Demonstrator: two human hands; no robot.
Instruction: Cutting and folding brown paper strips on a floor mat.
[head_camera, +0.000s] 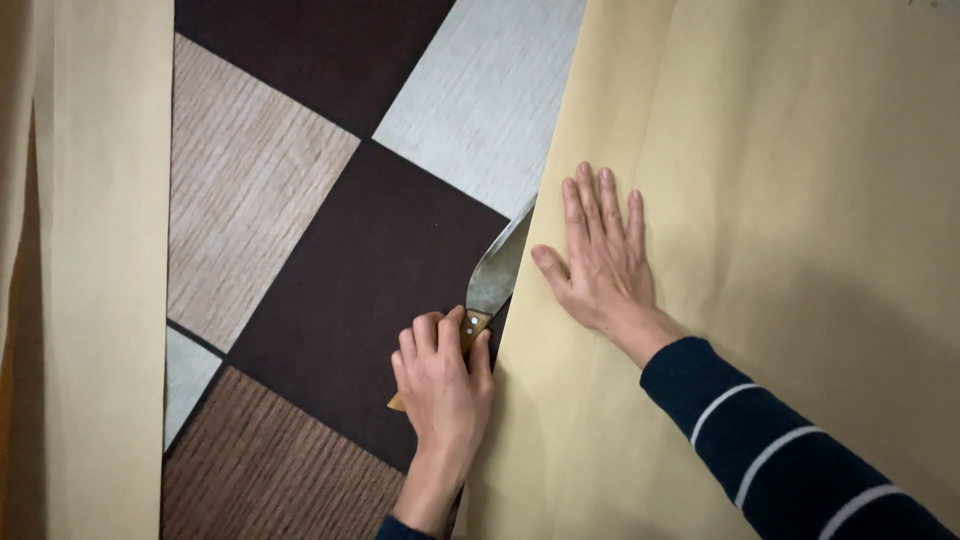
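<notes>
- I counted two hands in the head view, both the wearer's own
- The left hand (443, 375) sat at about 6 o'clock in the frame, fingers curled tight around the wooden handle of a knife (487, 292); one knife in all, its broad grey blade pointing up toward 1 o'clock
- The blade ran along the edge of the big tan paper sheet (780, 200), whose near edge hid part of the blade, so I could not tell where its tip lay
- The right hand (598, 255) lay at roughly 2 o'clock from the left one, flat on that sheet, palm down, fingers straight and slightly spread, gripping nothing; its sleeve was dark blue with three white stripes
- I saw two stretches of tan paper: the large one filling the right half and a narrower paper strip (105, 270) down the left side at 9 o'clock
- Between them showed a patchwork floor (370, 250) of dark brown, pale grey and wood-grain squares
</notes>
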